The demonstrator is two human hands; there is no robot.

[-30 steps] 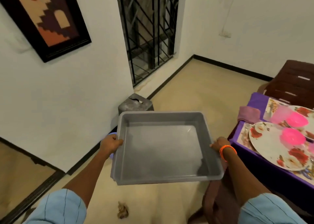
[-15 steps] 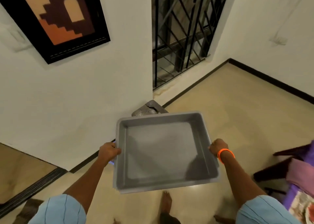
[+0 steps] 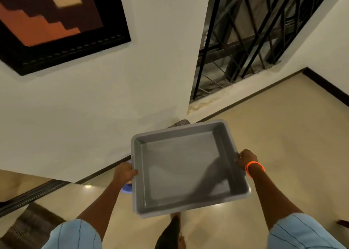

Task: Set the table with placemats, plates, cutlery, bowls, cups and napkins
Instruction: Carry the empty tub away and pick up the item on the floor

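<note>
Much of what lay under the grey tray (image 3: pixel 181 165) was hidden: a small blue object (image 3: pixel 127 189) peeked out just below the left hand, too covered to identify, and only the top corner of a grey box (image 3: pixel 181 123) showed past the tray's far rim. A bare foot (image 3: pixel 174 230) appeared blurred beneath the tray's near edge. The framed picture (image 3: pixel 56 22) up and left of the tray was cut off by the frame's edge.

The left hand (image 3: pixel 124 173) gripped the tray's left rim, thumb curled over the edge; the right hand (image 3: pixel 245 159), with an orange bracelet (image 3: pixel 254 166) at its wrist, gripped the right rim. The tray hung level between them above the tiled floor (image 3: pixel 283 135), nothing inside but a shadow. Beyond the tray stood a white wall (image 3: pixel 113 107), and up and right of it a black metal grille (image 3: pixel 245 31). No tableware was in sight.
</note>
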